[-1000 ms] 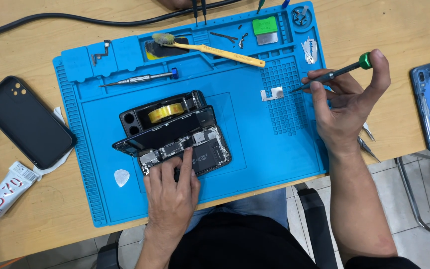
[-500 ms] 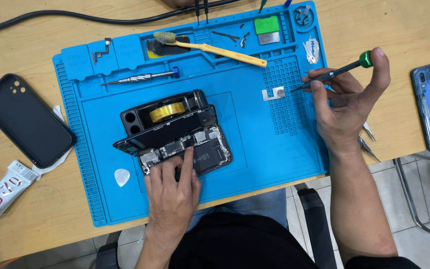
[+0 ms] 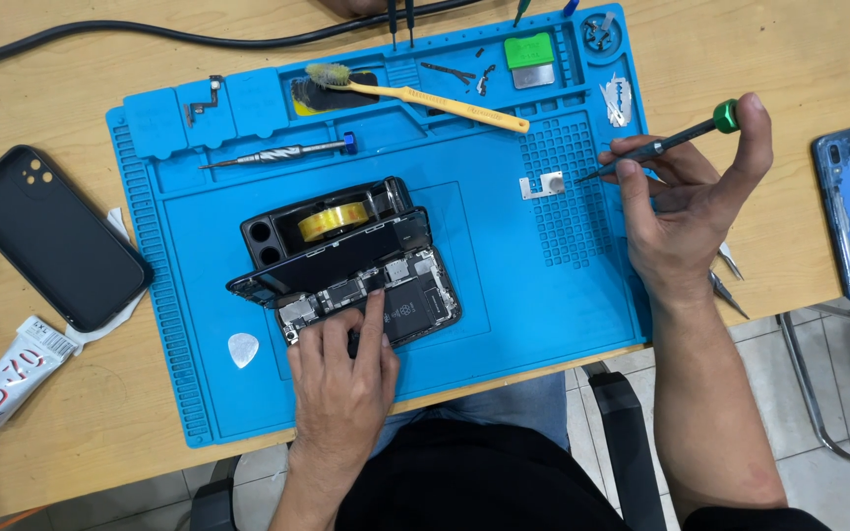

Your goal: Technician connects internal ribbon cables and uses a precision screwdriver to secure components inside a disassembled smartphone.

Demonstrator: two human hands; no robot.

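Screwdriver (image 3: 663, 146) in right hand (image 3: 686, 211), opened phone (image 3: 376, 295) under left hand (image 3: 341, 374)

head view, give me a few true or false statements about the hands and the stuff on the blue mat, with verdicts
1. The left hand rests on the opened phone. True.
2. The right hand holds a toothbrush. False: it holds a green-capped screwdriver; the yellow toothbrush lies at the top of the blue mat.
3. The screwdriver's tip points toward a small metal plate. True.
4. The black phone case lies on the mat. False: it lies on the wooden table, left of the mat.
5. A white pick lies on the mat near the left hand. True.
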